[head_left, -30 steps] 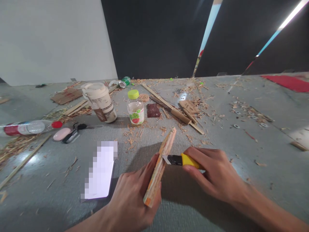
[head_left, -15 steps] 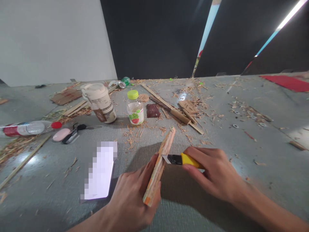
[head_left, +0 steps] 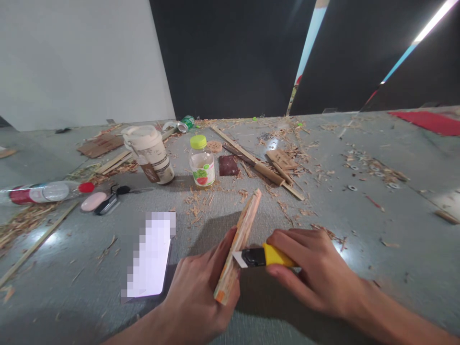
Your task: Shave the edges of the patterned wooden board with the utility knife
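My left hand [head_left: 196, 297] grips the near end of a flat wooden stick [head_left: 240, 242], which slants up and away over the grey floor. My right hand [head_left: 312, 270] is closed round a yellow utility knife [head_left: 264, 256]. The knife's blade tip rests against the right edge of the stick, a little above my left thumb. Wood shavings [head_left: 201, 201] lie scattered just beyond the stick.
A lit phone [head_left: 153, 256] lies left of my left hand. Further back stand a small green-capped bottle [head_left: 201, 167] and a cream tumbler [head_left: 149, 153]. A plastic bottle [head_left: 46, 191] lies at far left. Sticks and cardboard scraps [head_left: 273, 167] sit at the back.
My right hand has drawn the knife down along the stick's edge towards me. The left hand and the stick have hardly moved.
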